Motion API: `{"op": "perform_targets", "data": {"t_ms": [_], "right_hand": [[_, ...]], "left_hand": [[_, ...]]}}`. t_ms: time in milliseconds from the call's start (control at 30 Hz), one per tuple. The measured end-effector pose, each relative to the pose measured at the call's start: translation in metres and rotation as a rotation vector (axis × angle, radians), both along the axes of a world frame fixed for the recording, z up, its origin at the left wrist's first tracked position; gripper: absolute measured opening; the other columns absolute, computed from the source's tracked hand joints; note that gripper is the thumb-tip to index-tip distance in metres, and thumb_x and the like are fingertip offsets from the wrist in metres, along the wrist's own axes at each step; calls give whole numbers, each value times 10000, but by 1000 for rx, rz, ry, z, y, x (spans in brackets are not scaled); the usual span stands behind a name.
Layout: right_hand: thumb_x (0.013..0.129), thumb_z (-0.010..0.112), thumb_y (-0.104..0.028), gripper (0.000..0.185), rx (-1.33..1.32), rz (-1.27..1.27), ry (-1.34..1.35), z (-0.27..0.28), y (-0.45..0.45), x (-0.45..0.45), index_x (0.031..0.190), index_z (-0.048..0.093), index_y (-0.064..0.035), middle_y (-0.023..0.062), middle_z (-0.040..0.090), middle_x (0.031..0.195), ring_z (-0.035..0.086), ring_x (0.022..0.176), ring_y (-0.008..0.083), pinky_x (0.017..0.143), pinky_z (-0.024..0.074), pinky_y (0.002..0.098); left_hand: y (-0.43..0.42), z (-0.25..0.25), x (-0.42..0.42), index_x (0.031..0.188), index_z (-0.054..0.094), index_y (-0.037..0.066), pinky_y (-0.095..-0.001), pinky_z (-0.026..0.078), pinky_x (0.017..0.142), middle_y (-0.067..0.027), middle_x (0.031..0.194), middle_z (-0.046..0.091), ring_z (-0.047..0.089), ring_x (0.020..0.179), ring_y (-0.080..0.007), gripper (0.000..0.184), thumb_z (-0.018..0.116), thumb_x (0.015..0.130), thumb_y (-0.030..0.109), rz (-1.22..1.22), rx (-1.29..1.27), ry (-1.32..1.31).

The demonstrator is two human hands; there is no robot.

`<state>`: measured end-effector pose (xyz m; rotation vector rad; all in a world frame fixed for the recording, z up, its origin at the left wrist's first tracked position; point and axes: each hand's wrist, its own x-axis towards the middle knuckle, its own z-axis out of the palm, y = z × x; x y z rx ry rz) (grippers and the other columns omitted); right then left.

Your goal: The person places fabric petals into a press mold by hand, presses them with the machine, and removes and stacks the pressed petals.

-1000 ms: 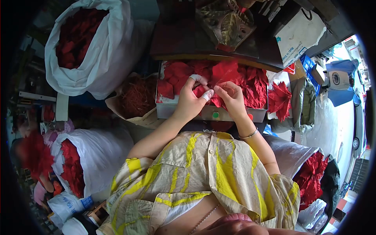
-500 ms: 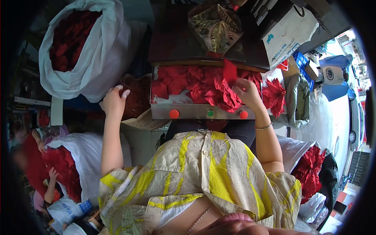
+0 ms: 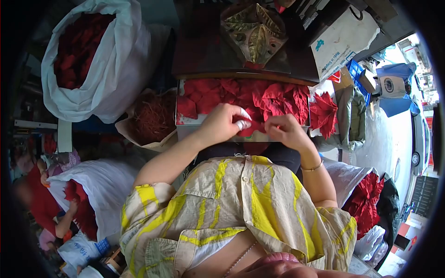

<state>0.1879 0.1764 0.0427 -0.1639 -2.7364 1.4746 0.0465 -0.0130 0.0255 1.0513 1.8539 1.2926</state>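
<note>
Head view: the left hand (image 3: 228,121), with white tape (image 3: 243,124) on its thumb and a finger, and the right hand (image 3: 287,131) pinch a small red piece (image 3: 251,127) between them, at the front edge of a shallow tray (image 3: 187,120). Crumpled red petals (image 3: 282,99) cover much of the tray. Beside it, on the left, a paper bag (image 3: 128,133) holds thin reddish strands (image 3: 152,118); on the right is a pointed red flower (image 3: 323,116). Beyond, a dark bench (image 3: 199,53) carries a leaf-patterned plate (image 3: 256,37).

A head-worn camera looks forward and down at nearby hands (image 3: 217,124).
</note>
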Motion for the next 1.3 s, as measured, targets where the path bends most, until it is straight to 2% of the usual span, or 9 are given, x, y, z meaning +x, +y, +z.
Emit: {"op": "perform_targets", "data": {"t_ms": [200,433,533,700,833,900,967,1100,1300], "right_hand": [[804,612,-63,103,183,-28,1,-2,-1,5,856,684,-11,147,665,736,660,639,224,612,495,323],[894,633,-80,114,-109,11,31,8,12,-18,951,690,1,59,653,802,589,698,113,607,463,253],[899,658,-111,122,-55,33,-52,4,6,-23,941,682,1,55,638,802,558,724,97,648,452,262],[855,665,-93,103,22,-316,-65,-38,51,9,865,671,9,63,644,715,559,623,108,585,457,293],[886,718,-226,216,73,-133,-359,-23,23,22,869,691,-12,16,608,654,477,578,74,521,391,273],[912,702,-194,207,-249,-163,-84,-3,5,2,927,694,12,6,645,798,549,745,44,624,445,237],[862,750,-188,195,-316,-226,34,-12,-4,-19,900,703,-2,-1,620,710,495,638,48,571,403,228],[853,745,-158,160,-122,-347,295,29,37,-85,890,705,-7,25,639,709,527,622,57,563,429,242],[837,739,-271,272,579,-293,731,60,127,-248,940,700,-23,134,675,766,657,732,275,703,511,358]], "left_hand": [[-4,-6,13,923,723,1,-246,447,591,35,715,649,535,649,-47,114,752,842,76,20,-56,-514],[-8,-11,-4,943,715,-17,-338,521,708,-158,831,724,692,757,-200,202,749,805,126,67,-60,21],[-5,5,4,959,707,-20,-295,510,738,-118,851,729,661,780,-122,177,751,807,58,45,-37,102],[-22,10,3,959,718,-17,-272,516,744,-98,867,732,658,802,-111,139,731,832,38,191,80,65],[-18,5,-3,934,732,-16,-282,519,742,-107,852,741,653,790,-105,146,748,833,88,278,-29,-184],[-8,12,5,972,724,-11,-280,513,736,-96,860,734,636,780,-97,170,743,845,100,253,-37,-198],[0,11,9,1041,707,1,-271,503,723,-77,874,720,612,762,-88,214,734,863,116,240,21,-170],[-3,-21,-3,1231,630,28,-249,479,726,-33,908,685,553,750,-70,295,628,951,119,251,297,-130],[-7,-34,-9,1315,572,37,-242,475,728,-28,865,653,533,733,-81,316,456,1029,106,211,252,-262]]}}
